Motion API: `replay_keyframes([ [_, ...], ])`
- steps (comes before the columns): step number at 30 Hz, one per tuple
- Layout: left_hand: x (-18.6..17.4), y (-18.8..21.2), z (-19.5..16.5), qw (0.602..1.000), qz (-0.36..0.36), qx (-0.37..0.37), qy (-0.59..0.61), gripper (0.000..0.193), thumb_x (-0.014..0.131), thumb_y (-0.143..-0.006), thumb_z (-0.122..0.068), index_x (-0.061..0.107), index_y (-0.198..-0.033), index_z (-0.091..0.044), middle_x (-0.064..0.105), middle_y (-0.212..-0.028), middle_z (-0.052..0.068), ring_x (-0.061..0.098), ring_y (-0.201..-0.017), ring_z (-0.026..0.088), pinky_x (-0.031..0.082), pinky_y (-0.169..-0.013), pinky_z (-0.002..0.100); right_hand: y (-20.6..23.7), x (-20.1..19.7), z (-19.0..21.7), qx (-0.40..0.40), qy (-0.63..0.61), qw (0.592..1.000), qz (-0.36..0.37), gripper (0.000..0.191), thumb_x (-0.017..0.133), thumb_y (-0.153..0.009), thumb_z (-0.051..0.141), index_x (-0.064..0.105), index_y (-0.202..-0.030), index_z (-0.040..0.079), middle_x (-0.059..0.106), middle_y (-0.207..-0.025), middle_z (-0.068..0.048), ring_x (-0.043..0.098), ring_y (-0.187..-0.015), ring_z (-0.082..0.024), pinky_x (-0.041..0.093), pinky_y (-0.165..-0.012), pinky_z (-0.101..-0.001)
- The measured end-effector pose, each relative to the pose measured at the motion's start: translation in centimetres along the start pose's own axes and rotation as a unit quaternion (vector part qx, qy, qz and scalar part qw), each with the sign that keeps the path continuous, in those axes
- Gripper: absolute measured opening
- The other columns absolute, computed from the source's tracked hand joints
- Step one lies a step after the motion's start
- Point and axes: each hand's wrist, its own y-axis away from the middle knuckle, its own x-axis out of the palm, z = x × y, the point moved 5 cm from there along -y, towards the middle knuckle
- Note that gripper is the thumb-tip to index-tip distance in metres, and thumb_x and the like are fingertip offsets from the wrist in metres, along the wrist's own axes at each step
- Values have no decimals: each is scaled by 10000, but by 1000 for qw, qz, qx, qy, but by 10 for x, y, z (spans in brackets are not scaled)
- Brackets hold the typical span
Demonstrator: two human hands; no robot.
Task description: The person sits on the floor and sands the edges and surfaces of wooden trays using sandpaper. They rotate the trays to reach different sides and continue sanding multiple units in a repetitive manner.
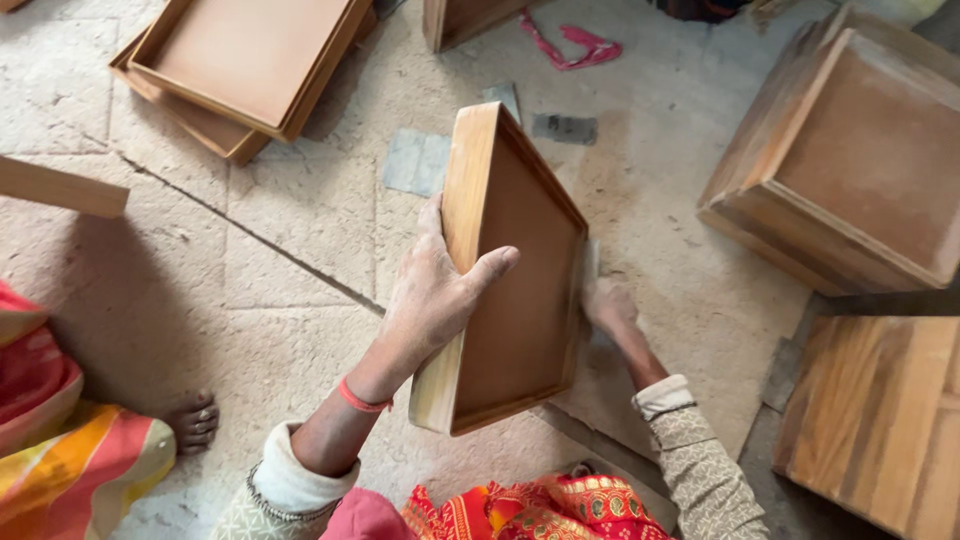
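head view: my left hand [432, 300] clamps the near long rim of a shallow wooden tray [510, 280], thumb hooked over onto its inner panel, holding it tilted on edge above the stone floor [280, 260]; my right hand [608, 303] sits against the tray's far rim, pressing what looks like a small sanding scrap, grip partly hidden so i cannot tell how closed it is. judgement: tray is stiff, light enough for one hand, dusty so a bit slippery, best held by the rim rather than the thin panel. more trays [245, 65] lie stacked well apart at upper left, wooden boxes [850, 160] at right.
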Motion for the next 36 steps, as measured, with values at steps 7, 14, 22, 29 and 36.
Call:
replay_keyframes([
  [7, -2, 1, 4, 1000, -1, 8, -11, 865, 790, -829, -345, 364, -1479, 35, 713, -1197, 218, 737, -1080, 293, 582, -908, 394, -49, -18, 18, 10, -36, 994, -101, 356, 529, -1006, 363, 729, -1052, 73, 712, -1010, -293, 674, -944, -514, 537, -826, -618],
  [14, -1, 4, 9, 999, 7, 27, 18, 870, 794, -836, -315, 351, -1482, 65, 697, -1225, 236, 730, -1106, 316, 576, -925, 397, -19, 15, -6, -9, -23, 994, -109, 337, 529, -1000, 386, 675, -1137, 115, 704, -983, -290, 653, -892, -526, 516, -781, -645],
  [22, -2, 1, 12, 999, 30, -3, -22, 885, 754, -860, -343, 307, -1519, 44, 716, -1204, 229, 734, -1092, 314, 560, -941, 400, -63, 0, 4, 23, -20, 997, -73, 377, 475, -1087, 389, 697, -1102, 85, 721, -998, -266, 687, -926, -483, 551, -862, -584],
  [29, 1, 3, 11, 997, 1, 72, -27, 923, 774, -884, -341, 268, -1512, 108, 641, -1298, 303, 658, -1201, 391, 507, -1012, 434, -12, 4, 1, -27, 4, 997, -72, 363, 484, -972, 273, 685, -1179, 53, 711, -935, -308, 680, -848, -510, 536, -792, -612],
  [36, 7, -1, 3, 998, 8, 63, -28, 929, 755, -878, -351, 255, -1520, 98, 660, -1252, 299, 678, -1149, 413, 530, -965, 447, -59, -13, 16, -25, 21, 987, -157, 227, 586, -933, 181, 757, -964, 34, 721, -852, -272, 690, -767, -479, 559, -682, -581],
])
